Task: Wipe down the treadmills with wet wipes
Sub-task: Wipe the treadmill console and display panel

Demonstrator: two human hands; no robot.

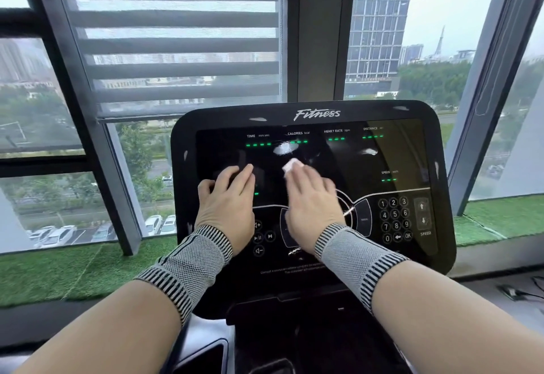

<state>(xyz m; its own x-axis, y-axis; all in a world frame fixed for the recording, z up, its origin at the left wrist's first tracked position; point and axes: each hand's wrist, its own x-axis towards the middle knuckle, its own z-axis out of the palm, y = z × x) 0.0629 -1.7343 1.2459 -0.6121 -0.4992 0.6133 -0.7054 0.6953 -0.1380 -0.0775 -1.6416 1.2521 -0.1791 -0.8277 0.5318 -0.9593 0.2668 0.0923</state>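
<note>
1. The window wall (164,49) filled the background, with a striped roller blind (176,38) lowered over its middle pane and dark frame posts leaning to either side.
2. A strip of green artificial turf (59,273) ran along the sill on both sides of the machine, with bare room left and right of the console.
3. The treadmill console (312,197) stood tilted toward the person, black and glossy, its rounded edge clear of the blind and the window frame.
4. Its upper display showed green dashes under TIME, CALORIES, HEART RATE and DISTANCE; a number keypad (395,220) sat at the lower right, uncovered by either hand.
5. The left hand (228,197) lay flat on the left part of the screen, fingers straight and close together, the thumb spread outward.
6. The right hand (312,197) pressed flat on the screen's centre, fingers straight and together over the wipe.
7. Both wrists wore grey striped wrist sleeves (353,259).
8. The wet wipe (291,165) was under the right fingertips, a small white wad poking out beyond them, just below the CALORIES readout.
</note>
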